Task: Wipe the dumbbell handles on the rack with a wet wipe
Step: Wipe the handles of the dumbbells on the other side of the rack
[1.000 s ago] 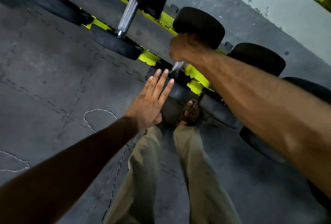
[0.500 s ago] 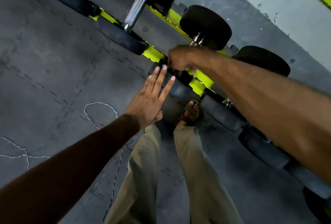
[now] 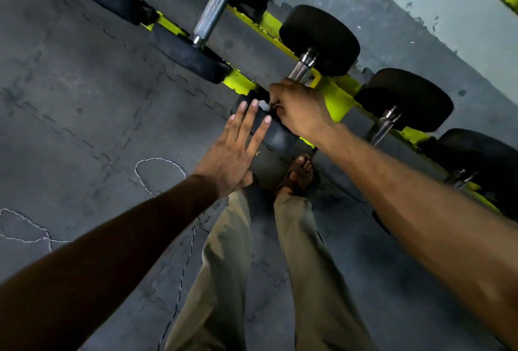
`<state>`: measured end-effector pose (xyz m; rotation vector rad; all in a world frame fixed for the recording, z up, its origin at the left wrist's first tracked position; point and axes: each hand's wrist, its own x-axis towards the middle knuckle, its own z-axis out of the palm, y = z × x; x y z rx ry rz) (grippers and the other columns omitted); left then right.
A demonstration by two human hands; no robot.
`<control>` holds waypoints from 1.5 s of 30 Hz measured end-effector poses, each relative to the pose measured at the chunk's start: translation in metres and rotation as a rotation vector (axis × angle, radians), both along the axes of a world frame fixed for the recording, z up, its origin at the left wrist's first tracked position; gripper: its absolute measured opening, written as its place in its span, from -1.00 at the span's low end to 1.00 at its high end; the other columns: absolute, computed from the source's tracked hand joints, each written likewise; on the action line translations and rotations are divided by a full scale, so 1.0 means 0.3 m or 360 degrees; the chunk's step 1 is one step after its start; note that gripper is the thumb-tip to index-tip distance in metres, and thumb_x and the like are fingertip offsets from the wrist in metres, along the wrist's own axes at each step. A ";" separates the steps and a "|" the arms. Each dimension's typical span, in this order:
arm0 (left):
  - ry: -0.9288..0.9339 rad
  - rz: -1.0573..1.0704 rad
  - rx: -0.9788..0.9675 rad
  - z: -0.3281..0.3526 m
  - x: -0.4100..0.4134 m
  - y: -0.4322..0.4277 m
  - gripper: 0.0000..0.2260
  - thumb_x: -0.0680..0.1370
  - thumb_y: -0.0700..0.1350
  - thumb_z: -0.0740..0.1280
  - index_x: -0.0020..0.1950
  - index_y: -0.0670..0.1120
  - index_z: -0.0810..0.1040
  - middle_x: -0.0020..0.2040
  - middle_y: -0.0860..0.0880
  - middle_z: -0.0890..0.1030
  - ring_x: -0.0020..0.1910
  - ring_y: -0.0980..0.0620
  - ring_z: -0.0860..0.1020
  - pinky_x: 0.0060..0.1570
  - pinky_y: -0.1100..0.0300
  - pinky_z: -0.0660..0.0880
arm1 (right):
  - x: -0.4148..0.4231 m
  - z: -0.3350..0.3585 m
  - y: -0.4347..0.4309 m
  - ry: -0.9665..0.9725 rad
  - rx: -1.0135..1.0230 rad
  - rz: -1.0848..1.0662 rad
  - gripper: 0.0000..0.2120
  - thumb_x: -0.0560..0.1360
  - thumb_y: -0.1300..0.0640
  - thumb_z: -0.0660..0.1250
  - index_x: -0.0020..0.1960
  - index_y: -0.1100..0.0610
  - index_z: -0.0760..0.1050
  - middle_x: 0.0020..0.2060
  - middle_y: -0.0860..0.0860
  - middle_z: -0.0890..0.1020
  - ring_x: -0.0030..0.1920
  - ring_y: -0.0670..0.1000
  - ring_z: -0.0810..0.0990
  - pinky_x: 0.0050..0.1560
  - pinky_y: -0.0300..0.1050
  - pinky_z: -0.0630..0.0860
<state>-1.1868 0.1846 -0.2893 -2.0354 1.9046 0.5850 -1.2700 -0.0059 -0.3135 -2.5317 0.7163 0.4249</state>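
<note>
On the yellow rack point(image 3: 339, 98), the right hand point(image 3: 300, 111) curls round the handle point(image 3: 298, 71) of the middle dumbbell point(image 3: 319, 39), pinching a wet wipe point(image 3: 263, 104) at its near end. The left hand point(image 3: 232, 148) lies spread over the near head point(image 3: 277, 134). A hard rub could roll the dumbbell toward the sandalled foot point(image 3: 298, 174). Grey interlocking mats point(image 3: 84, 84) meet a pale wall point(image 3: 448, 14).

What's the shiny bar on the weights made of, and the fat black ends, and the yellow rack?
The bar looks like bare steel: silvery, glinting, with a crosshatched grip. The black ends seem rubber or rubber-coated: dull, no shine. The rack is probably painted metal: an even bright yellow coat.
</note>
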 end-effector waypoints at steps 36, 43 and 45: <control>-0.0088 0.0028 0.0008 -0.021 -0.022 0.013 0.11 0.52 0.26 0.34 0.64 -0.30 -0.34 0.60 -0.46 -0.32 0.63 -0.43 -0.24 0.61 -0.25 0.04 | 0.043 -0.230 -0.158 -0.1021 0.2411 -0.2840 -0.68 0.62 0.26 0.03 -0.08 0.24 0.55 -0.27 0.19 0.69 -0.28 0.13 0.70 -0.05 0.12 0.59; -0.0050 0.0033 -0.0001 -0.027 -0.017 0.013 0.11 0.51 0.23 0.35 0.64 -0.30 -0.34 0.59 -0.46 -0.33 0.63 -0.44 -0.25 0.61 -0.27 0.03 | 0.075 -0.236 -0.072 -0.1148 0.1647 -0.2880 -0.91 0.56 0.22 0.26 -0.10 0.10 0.50 -0.29 -0.01 0.56 -0.29 -0.04 0.50 -0.26 -0.16 0.48; -0.0057 0.0025 -0.0001 -0.027 -0.017 0.012 0.11 0.51 0.25 0.34 0.64 -0.31 -0.33 0.59 -0.47 -0.33 0.63 -0.44 -0.25 0.61 -0.27 0.02 | 0.063 -0.242 -0.055 -0.1205 0.1069 -0.2803 -0.85 0.45 0.18 0.42 -0.25 0.05 0.51 -0.31 -0.04 0.57 -0.25 -0.02 0.49 -0.14 -0.01 0.54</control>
